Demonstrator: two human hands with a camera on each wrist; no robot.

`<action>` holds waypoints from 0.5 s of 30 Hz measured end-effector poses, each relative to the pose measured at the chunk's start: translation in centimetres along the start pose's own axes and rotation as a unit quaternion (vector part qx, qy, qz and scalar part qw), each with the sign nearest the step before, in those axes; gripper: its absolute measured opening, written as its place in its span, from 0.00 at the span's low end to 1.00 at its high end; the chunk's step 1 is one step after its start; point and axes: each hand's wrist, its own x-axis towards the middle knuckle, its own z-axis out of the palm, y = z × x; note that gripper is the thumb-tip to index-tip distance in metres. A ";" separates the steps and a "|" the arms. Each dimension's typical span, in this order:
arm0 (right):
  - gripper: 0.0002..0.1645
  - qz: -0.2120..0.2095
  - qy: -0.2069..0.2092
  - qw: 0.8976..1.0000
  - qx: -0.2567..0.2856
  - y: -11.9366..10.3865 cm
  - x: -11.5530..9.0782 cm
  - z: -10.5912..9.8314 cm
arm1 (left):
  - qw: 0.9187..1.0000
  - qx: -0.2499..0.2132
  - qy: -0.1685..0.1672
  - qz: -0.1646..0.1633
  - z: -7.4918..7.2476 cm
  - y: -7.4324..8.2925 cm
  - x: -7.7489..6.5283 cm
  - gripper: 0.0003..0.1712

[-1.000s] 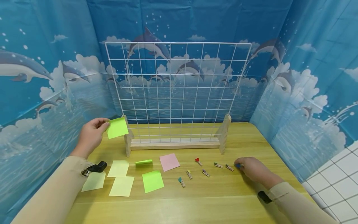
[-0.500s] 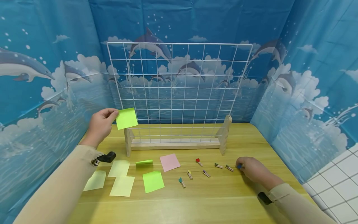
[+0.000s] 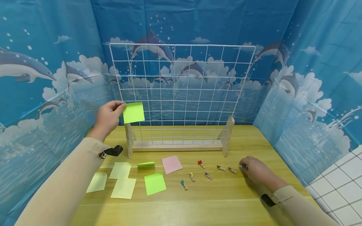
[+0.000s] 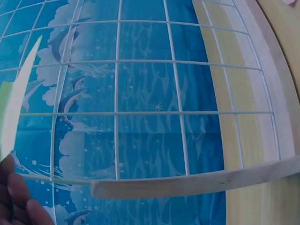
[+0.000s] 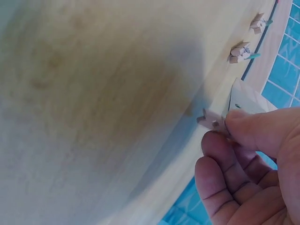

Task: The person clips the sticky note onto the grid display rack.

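My left hand (image 3: 108, 116) pinches a bright green sticky note (image 3: 134, 112) by its upper left corner. The note overlaps the lower left of the white wire grid (image 3: 175, 101) in the head view; the left wrist view shows this sticky note (image 4: 21, 105) nearly edge-on at far left. At the table's right, my right hand (image 3: 258, 172) holds a small wooden clothespin (image 5: 213, 120) between thumb and index finger. Its blue decoration (image 3: 244, 166) peeks out at the fingertips. To the left of that hand lie two clothespins, one of them this near clothespin (image 3: 232, 170).
The grid stands in a wooden base (image 3: 176, 146). Before it lie a pink sticky note (image 3: 172, 164), a green sticky note (image 3: 155, 183), a folded green note (image 3: 145, 164) and pale yellow notes (image 3: 123, 188). More decorated clothespins (image 3: 184, 185) are scattered at centre. A dolphin-print curtain (image 3: 198, 18) surrounds the table.
My left hand has carried the green sticky note up and to the right, from beside the base's left post to in front of the grid's lower left. The right hand has barely moved.
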 end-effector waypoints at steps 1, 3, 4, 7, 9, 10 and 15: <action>0.10 0.000 0.000 1.000 0.000 0.0 0.0 -0.1 | 1.000 -0.002 -0.001 0.001 0.1 0.2 0.1 0.27; 0.10 0.003 -0.001 1.000 0.004 0.0 0.0 -0.2 | 1.000 -0.006 -0.006 0.002 0.2 0.5 0.3 0.27; 0.10 0.006 -0.003 1.000 0.006 0.0 0.0 -0.2 | 1.000 -0.009 -0.008 0.003 0.2 0.6 0.4 0.26; 0.10 0.006 -0.002 1.000 0.007 -0.1 0.0 -0.4 | 1.000 -0.015 -0.015 0.006 0.4 1.0 0.6 0.25; 0.10 0.001 0.004 1.000 0.007 -0.1 0.1 -0.5 | 1.000 -0.017 -0.015 0.008 0.5 1.1 0.7 0.25; 0.10 -0.002 0.008 1.000 0.007 -0.2 0.0 -0.6 | 1.000 -0.018 -0.014 0.009 0.5 1.3 0.7 0.25; 0.08 -0.016 0.035 0.999 0.021 -0.6 0.1 -0.8 | 1.000 -0.021 -0.012 0.014 0.7 1.7 1.0 0.24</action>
